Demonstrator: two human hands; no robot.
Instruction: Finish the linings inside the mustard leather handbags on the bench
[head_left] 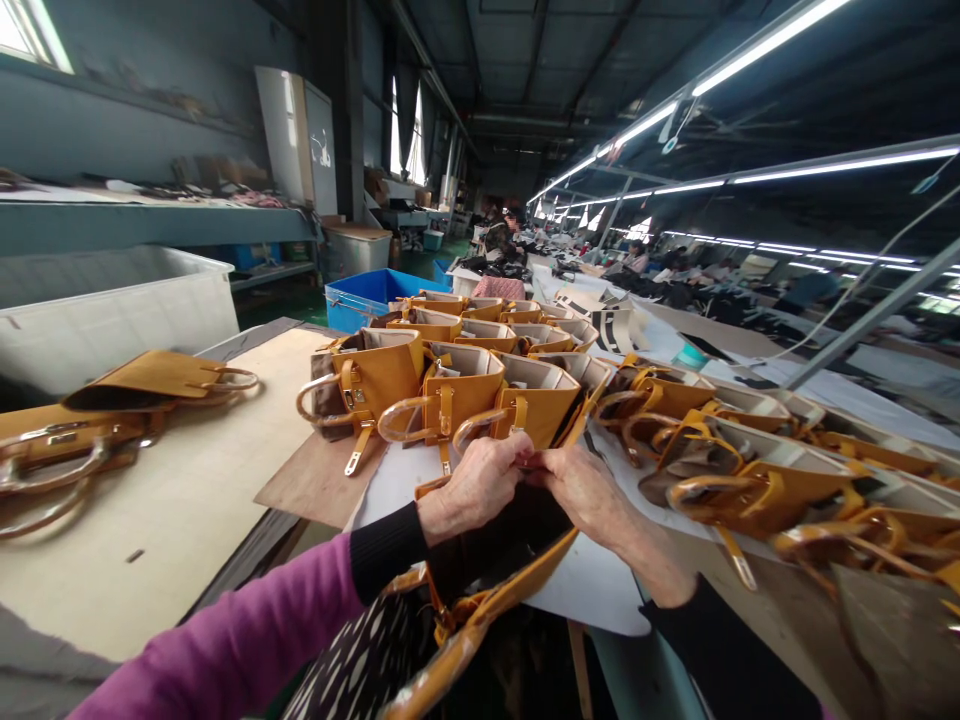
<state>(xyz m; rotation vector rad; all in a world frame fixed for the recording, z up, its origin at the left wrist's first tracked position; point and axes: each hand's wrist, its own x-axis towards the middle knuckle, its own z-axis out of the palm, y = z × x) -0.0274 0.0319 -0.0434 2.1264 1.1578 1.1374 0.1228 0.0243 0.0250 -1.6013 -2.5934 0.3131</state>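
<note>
A mustard-yellow handbag [544, 572] with a dark inside sits at my lap, its mouth facing up and its plastic-wrapped handle hanging toward me. My left hand [476, 487] is closed at the bag's far rim, thumb and fingers pinched together. Beside it, fingertips almost touching, my right hand [592, 505] pinches the same rim. Any small part between the fingertips is hidden. Just beyond my hands stands a row of similar yellow handbags [465, 395] with pale linings, wrapped handles and hanging straps with metal plates.
More yellow handbags [780, 480] crowd the table to the right. On a pale board [187, 500] at the left lie other bags [154, 385]. A blue bin [367, 300] stands behind the rows, and a white tub [120, 310] at far left. A person [501, 235] is in the distance.
</note>
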